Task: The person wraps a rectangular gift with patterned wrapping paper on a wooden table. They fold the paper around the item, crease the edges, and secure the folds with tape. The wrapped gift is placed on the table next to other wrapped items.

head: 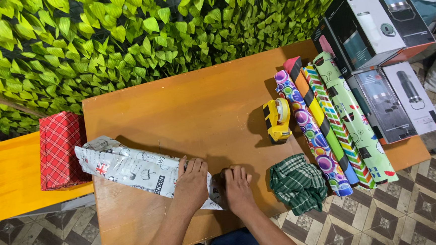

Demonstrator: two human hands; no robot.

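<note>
A long parcel wrapped in white-grey printed paper [130, 169] lies across the near left of the wooden table [186, 104]. My left hand [192, 183] presses flat on the parcel's right end. Just to its right, my right hand [238, 188] lies palm down on the table edge of the wrapping, fingers together. Neither hand grips anything. A yellow tape dispenser [277, 119] stands upright a short way beyond my right hand.
Several rolls of patterned wrapping paper [329, 131] lie at the right, with a folded green checked cloth [297, 183] in front. Boxed products [380, 52] are stacked at the far right. A red checked wrapped parcel [60, 150] rests on an orange bench [7, 176]. Leafy wall behind.
</note>
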